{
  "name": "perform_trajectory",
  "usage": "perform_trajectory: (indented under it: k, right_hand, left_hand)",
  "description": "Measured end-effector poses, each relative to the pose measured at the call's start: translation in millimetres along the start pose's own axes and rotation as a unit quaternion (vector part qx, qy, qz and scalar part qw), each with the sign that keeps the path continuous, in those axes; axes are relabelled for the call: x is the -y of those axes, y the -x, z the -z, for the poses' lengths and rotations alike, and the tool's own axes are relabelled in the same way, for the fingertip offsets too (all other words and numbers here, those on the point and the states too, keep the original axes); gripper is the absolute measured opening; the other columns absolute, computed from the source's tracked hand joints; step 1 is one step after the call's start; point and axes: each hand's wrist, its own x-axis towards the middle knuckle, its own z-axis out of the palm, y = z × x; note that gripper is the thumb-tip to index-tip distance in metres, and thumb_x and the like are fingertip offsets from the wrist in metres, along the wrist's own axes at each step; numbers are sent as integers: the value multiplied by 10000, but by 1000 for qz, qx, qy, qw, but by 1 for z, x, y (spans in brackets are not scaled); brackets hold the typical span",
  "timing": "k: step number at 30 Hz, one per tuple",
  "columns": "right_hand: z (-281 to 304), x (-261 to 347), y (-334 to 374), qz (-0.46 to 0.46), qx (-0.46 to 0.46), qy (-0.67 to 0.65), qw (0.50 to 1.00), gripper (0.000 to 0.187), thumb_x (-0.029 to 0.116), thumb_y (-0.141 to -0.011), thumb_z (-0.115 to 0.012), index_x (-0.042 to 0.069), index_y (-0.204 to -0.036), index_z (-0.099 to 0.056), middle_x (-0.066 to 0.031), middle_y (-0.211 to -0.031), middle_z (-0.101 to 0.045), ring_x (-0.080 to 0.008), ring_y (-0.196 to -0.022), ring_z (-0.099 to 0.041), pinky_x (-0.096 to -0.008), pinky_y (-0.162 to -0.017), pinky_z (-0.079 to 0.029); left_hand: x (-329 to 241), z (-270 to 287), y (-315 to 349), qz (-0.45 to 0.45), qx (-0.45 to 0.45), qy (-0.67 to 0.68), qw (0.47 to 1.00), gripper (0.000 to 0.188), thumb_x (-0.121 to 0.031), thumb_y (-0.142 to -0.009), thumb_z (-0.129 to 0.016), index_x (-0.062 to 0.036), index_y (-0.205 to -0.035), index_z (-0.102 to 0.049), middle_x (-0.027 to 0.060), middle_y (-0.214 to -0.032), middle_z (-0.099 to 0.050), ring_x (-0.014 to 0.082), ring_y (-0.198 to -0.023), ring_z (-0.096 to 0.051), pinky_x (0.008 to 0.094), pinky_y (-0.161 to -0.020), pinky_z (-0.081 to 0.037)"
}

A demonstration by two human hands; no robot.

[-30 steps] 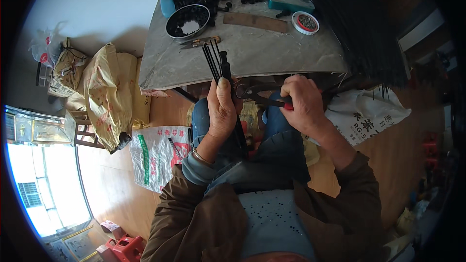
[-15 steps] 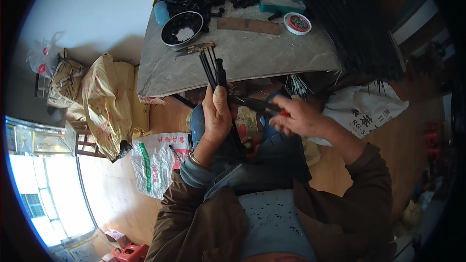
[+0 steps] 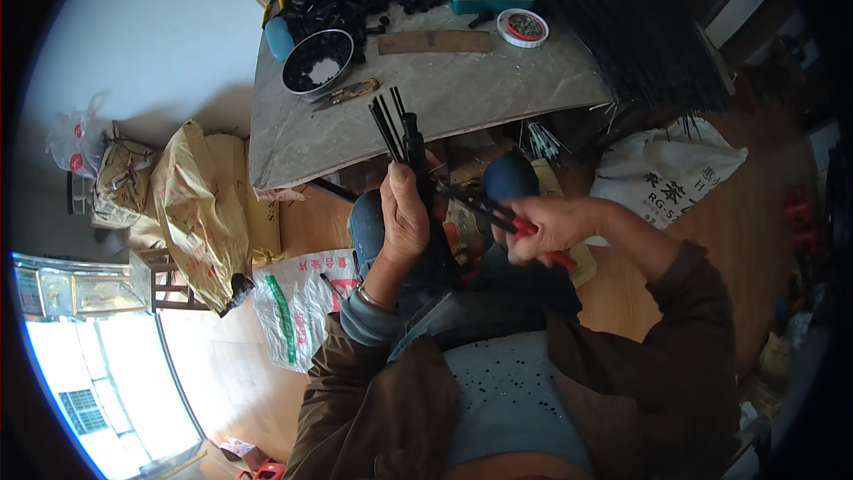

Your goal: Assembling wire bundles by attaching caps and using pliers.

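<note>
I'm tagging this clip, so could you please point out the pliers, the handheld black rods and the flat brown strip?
Pliers (image 3: pixel 526 228), head view, on a red handle.
Handheld black rods (image 3: pixel 387 131), head view, exposed shafts.
Flat brown strip (image 3: pixel 434 42), head view, top face.

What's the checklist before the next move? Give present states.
1. Left hand closed around the thin black straight rods and the thicker black tube: ok.
2. Rod tips level: not ok, they are staggered.
3. Right hand on the dark metal pliers with red handles: ok.
4. Pliers' tips touching the tube: cannot tell, too dark and blurred.
5. Round metal bowl of small black pieces upright on the grey tabletop: ok.
6. Round white tub with red inner ring upright: ok.
</note>
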Motion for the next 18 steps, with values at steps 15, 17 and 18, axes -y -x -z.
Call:
perform_trajectory:
  k: [15, 17, 18]
  right_hand:
    - [4, 53, 21, -117, -55, 110, 985, 461, 191, -831, -667, -25, -1173, -447, -85, -731, -593, -141, -542, -573, -252, -511, -479]
    - [8, 24, 17, 87, -160, 296, 938, 490, 228, -859, -666, -22, -1226, -459, -79, -826, -609, -139, -601, -579, -258, -536, -476]
    - [7, 27, 18, 92, -170, 239, 952, 411, 253, -898, -620, -14, -1183, -491, -69, -769, -608, -130, -590, -583, -264, -545, -478]
  left_hand:
    - [1, -7, 1, 6, -50, 6, 999, 645, -600, -967, -267, -24, -881, -542, 13, -540, -489, 87, -408, -434, 218, -395, -318]
    - [1, -7, -1, 15, -53, 15, 998, 631, -600, -967, -281, -30, -892, -543, -5, -546, -473, 71, -418, -421, 211, -402, -308]
    - [2, -4, -1, 12, -53, 19, 998, 631, -605, -963, -287, -31, -893, -540, -7, -543, -468, 71, -413, -415, 212, -398, -303]
